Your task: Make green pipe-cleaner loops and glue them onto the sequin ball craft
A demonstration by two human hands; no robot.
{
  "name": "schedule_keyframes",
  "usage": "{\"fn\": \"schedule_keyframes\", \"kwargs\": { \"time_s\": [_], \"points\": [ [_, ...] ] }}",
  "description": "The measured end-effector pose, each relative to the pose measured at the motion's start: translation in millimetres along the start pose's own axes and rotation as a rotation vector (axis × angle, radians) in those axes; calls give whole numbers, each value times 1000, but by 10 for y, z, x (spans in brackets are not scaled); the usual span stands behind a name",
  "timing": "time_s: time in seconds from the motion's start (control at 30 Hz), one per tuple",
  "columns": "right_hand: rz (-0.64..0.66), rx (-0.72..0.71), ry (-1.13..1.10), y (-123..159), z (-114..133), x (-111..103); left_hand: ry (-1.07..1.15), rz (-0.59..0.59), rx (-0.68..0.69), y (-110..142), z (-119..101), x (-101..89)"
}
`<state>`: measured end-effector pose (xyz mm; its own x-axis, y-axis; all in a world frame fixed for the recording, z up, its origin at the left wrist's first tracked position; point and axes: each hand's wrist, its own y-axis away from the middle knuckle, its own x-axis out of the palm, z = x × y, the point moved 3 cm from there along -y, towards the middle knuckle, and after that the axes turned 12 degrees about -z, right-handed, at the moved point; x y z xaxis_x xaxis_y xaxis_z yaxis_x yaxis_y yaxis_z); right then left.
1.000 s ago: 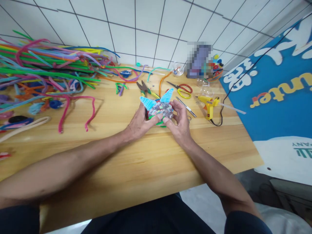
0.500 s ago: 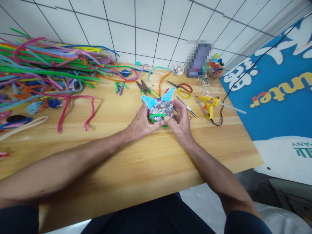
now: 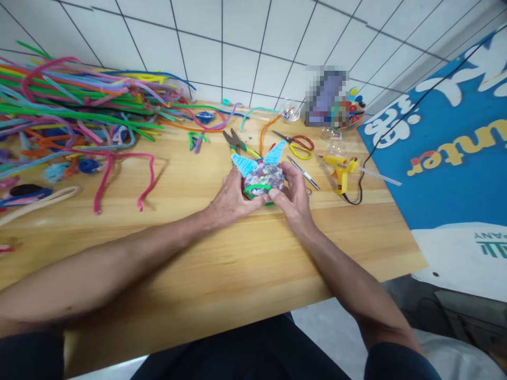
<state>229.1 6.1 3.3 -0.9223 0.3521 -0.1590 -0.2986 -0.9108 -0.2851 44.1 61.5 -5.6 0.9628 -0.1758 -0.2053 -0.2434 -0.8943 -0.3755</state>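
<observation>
Between both hands sits a rounded, mottled multicoloured craft piece [image 3: 264,177]. Two light-blue striped ears [image 3: 275,153] rise from its top. A green pipe cleaner [image 3: 256,187] curves across its near side. My left hand [image 3: 233,198] wraps the left side, its thumb along the lower edge. On the right, my right hand [image 3: 293,195] grips the piece, with its thumb at the end of the green curve. The fingers behind the piece are partly hidden. Just beyond lie pliers [image 3: 240,145] with yellow-green handles.
Scissors [image 3: 297,145], a pen [image 3: 304,173] and a yellow hot glue gun [image 3: 341,171] lie to the right. Many coloured pipe cleaners [image 3: 79,100] are heaped at the left. A bent pink pipe cleaner [image 3: 150,179] lies nearer. Behind the wooden table [image 3: 222,274] stands a tiled wall.
The view has shifted very slightly. Both hands keep their hold on the craft piece, and nothing else has visibly moved.
</observation>
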Motion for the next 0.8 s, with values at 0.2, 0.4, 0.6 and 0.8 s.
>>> {"fn": "schedule_keyframes", "kwargs": {
  "time_s": [0.2, 0.4, 0.6, 0.8],
  "points": [
    [-16, 14, -17, -31, -29, 8, 9, -2, -11, -1, 19, 7],
    [-30, 41, -72, -68, -11, -39, -4, -12, -23, -3, 24, 13],
    [-23, 53, -12, -51, -16, -11, -2, -11, -17, -1, 50, 21],
    [-58, 36, -10, -27, -2, 22, -11, 3, 35, 12, 27, 9]
  ]
}}
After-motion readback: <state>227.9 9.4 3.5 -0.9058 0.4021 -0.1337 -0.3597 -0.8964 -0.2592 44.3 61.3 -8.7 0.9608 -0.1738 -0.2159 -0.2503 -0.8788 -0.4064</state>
